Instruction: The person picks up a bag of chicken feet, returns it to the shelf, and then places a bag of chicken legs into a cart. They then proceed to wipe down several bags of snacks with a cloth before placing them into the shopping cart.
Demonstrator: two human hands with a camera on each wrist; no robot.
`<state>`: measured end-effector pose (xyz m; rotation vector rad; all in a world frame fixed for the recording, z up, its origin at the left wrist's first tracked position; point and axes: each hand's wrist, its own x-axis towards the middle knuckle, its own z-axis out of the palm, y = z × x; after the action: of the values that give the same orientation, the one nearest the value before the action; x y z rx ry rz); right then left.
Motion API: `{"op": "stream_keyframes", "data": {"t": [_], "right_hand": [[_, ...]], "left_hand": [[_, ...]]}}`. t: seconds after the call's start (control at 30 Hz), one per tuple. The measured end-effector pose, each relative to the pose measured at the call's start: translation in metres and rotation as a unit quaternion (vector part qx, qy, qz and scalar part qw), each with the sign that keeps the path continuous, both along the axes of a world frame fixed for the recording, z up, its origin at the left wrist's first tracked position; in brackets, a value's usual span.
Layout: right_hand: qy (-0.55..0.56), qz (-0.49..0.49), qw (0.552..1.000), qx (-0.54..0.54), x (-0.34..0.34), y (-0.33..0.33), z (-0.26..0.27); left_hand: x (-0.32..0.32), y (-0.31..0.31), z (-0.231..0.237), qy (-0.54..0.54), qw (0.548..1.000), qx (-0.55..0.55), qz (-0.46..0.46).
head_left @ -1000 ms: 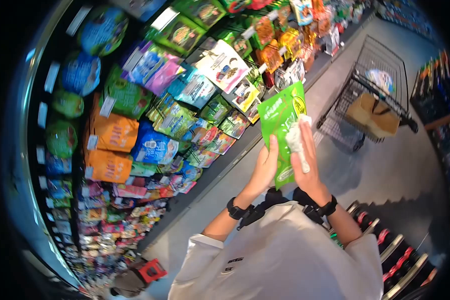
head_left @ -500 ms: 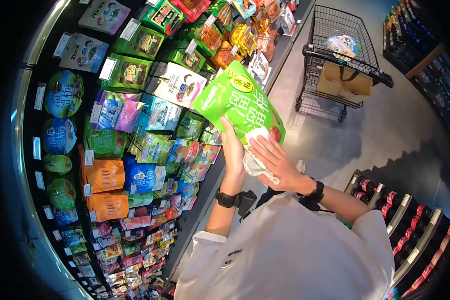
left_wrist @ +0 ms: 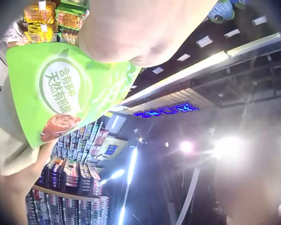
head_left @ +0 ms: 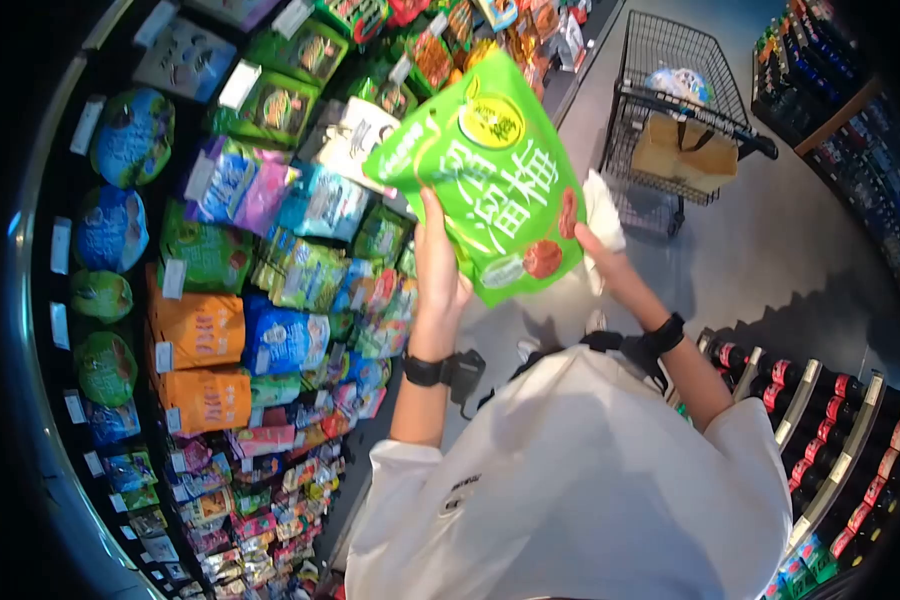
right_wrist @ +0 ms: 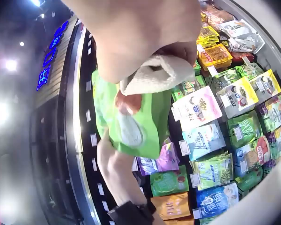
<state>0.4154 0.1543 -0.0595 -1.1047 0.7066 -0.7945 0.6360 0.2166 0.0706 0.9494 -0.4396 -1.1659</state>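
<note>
A green snack pouch [head_left: 500, 190] with white lettering and pictures of dried plums is held up before the chest, its front facing the head camera. My left hand [head_left: 438, 265] grips its left edge, thumb along the front. At the lower right edge, my right hand [head_left: 606, 270] pinches the pouch with the thumb in front. A white cloth [head_left: 606, 215] is bunched in that same hand, partly behind the pouch. The right wrist view shows the folded cloth [right_wrist: 159, 75] under the curled fingers, against the pouch [right_wrist: 154, 124]. Most left fingers are hidden behind it.
Shelves of hanging snack bags [head_left: 210, 325] with price tags run along the left. A black wire shopping cart [head_left: 670, 95] stands at the upper right with a brown bag [head_left: 670, 155] in it. Bottled drinks [head_left: 820, 430] fill racks at the lower right.
The pouch has turned from edge-on to face the head camera and moved up. My right hand and the cloth have gone from wiping across its front to its right edge.
</note>
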Motion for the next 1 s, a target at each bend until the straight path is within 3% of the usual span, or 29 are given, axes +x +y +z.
{"op": "stream_keyframes", "data": {"t": [0.13,0.3,0.37,0.47,0.57,0.6,0.7,0.77,0.87,0.9,0.93,0.97,1.0], "right_hand": [[-0.107,0.029,0.989,0.102,0.007,0.023,0.049],[-0.016,-0.029,0.996,0.079,0.026,0.020,0.051],[0.025,-0.033,0.994,0.099,0.030,0.025,0.052],[0.001,-0.103,0.983,0.150,0.045,0.040,0.056],[0.008,-0.116,0.978,0.172,0.049,0.046,0.043],[-0.005,-0.121,0.977,0.174,0.052,0.053,0.047],[0.080,-0.088,0.989,0.086,0.056,0.064,0.051],[0.178,-0.023,0.980,-0.086,0.050,0.068,0.049],[0.220,0.092,0.899,-0.367,0.057,0.085,0.070],[0.218,0.052,0.849,-0.478,0.065,0.097,0.082],[0.199,0.058,0.833,-0.513,0.073,0.100,0.091],[0.181,0.061,0.815,-0.546,0.075,0.101,0.096],[0.195,0.095,0.869,-0.445,0.069,0.097,0.096]], "left_hand": [[0.030,0.014,-0.018,0.075,0.997,0.007,-0.006],[0.052,0.030,-0.051,-0.010,1.000,-0.007,0.026],[0.052,0.045,-0.051,-0.049,0.995,0.079,0.046],[0.055,0.061,-0.049,-0.196,0.976,0.078,0.057],[0.056,0.070,-0.066,-0.219,0.974,0.042,-0.040],[0.052,0.075,-0.061,-0.166,0.981,0.040,-0.089],[0.051,0.072,-0.068,-0.190,0.970,0.109,-0.105],[0.052,0.071,-0.062,-0.137,0.974,0.126,-0.131],[0.042,0.072,-0.030,-0.071,0.970,0.131,-0.191],[0.036,0.067,-0.047,-0.104,0.982,0.075,-0.139],[0.030,0.060,-0.054,-0.139,0.986,0.020,-0.085],[0.029,0.057,-0.057,-0.093,0.993,-0.011,-0.071],[0.027,0.055,-0.047,-0.028,0.998,0.001,-0.050]]}}
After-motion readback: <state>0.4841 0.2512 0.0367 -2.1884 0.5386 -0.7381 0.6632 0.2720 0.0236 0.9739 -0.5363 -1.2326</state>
